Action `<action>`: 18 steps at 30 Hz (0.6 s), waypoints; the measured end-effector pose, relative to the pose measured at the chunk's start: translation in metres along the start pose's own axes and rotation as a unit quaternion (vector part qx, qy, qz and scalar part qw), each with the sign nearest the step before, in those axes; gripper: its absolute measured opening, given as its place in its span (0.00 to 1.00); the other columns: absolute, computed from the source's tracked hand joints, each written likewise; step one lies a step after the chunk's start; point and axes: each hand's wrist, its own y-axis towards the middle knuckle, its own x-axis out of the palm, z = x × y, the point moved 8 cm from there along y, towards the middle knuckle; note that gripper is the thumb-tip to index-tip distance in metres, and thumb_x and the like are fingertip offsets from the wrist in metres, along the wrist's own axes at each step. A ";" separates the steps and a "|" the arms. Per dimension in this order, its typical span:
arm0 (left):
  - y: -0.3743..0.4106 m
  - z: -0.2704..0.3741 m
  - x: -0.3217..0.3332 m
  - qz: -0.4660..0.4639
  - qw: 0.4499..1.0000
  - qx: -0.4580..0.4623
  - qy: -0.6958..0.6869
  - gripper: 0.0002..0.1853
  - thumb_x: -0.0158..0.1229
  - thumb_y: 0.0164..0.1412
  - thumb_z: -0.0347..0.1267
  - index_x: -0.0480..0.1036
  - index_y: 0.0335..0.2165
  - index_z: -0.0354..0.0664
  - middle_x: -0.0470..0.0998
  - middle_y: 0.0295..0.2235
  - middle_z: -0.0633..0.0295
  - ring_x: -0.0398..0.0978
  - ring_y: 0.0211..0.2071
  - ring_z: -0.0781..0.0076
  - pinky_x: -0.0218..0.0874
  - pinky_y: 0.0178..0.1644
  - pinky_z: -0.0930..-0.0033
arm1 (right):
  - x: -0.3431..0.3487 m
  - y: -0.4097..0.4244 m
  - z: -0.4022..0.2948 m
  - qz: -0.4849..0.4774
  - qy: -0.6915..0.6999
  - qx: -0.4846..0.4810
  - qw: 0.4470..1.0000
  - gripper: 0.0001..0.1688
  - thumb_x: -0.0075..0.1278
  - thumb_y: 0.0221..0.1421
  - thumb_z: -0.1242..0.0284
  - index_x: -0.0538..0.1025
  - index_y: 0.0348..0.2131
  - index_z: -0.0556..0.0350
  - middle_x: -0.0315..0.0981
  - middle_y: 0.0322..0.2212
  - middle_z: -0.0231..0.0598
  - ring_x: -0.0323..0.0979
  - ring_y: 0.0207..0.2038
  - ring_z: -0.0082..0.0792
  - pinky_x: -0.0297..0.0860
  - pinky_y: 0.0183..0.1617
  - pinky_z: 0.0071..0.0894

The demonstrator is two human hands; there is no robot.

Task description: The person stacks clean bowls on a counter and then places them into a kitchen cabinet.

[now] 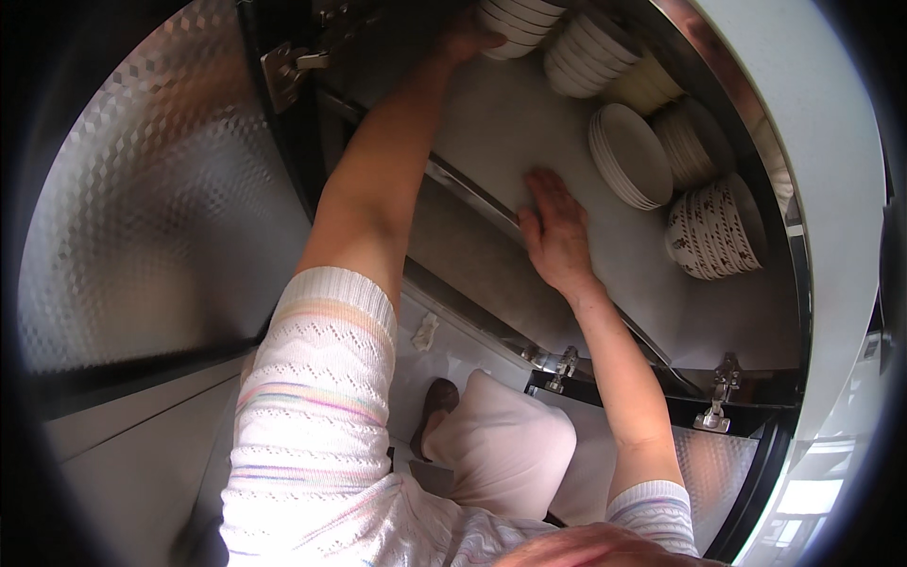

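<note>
My left hand [469, 41] reaches deep into a cabinet, its thumb against the lowest bowl of a stack of white bowls [521, 27]. Shadow and the bowls hide most of its fingers. Farther out, my right hand [558, 230] rests palm down on the pale cabinet shelf [496, 127] near its front edge, thumb apart and nothing held. Beyond it stands a stack of shallow white dishes [629, 157]. A second stack of white bowls [589, 60] is beside the one at my left hand.
Yellowish bowls [643, 85], more stacked dishes [686, 145] and patterned bowls [716, 230] line the shelf. A textured glass door [163, 212] hangs wide at left; another door [716, 468] is at lower right. Metal hinges [717, 404] jut out. A crumpled tissue [425, 332] lies below.
</note>
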 end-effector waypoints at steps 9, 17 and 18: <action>0.011 -0.031 0.005 -0.024 0.995 -0.017 0.098 0.47 0.65 0.45 0.33 0.48 0.59 0.34 0.57 0.58 0.50 0.53 0.60 0.58 0.45 0.62 0.60 | -0.002 -0.003 0.005 -0.009 -0.008 0.012 1.000 0.26 0.44 0.55 0.67 0.65 0.52 0.57 0.59 0.55 0.46 0.54 0.60 0.44 0.50 0.59 0.46; -0.005 -0.026 0.042 -0.054 0.971 -0.053 -0.228 0.45 0.63 0.48 0.29 0.47 0.60 0.33 0.56 0.58 0.55 0.52 0.59 0.62 0.46 0.62 0.62 | -0.004 -0.010 0.017 -0.014 -0.024 0.028 0.999 0.25 0.45 0.55 0.67 0.65 0.51 0.57 0.60 0.54 0.46 0.54 0.60 0.44 0.51 0.58 0.46; 0.000 -0.024 0.022 -0.028 0.983 -0.025 -0.179 0.43 0.62 0.49 0.30 0.49 0.59 0.33 0.57 0.57 0.54 0.54 0.58 0.61 0.48 0.61 0.62 | -0.004 -0.005 0.006 -0.009 -0.012 0.013 1.000 0.25 0.45 0.55 0.67 0.65 0.51 0.57 0.60 0.54 0.46 0.54 0.59 0.44 0.51 0.58 0.46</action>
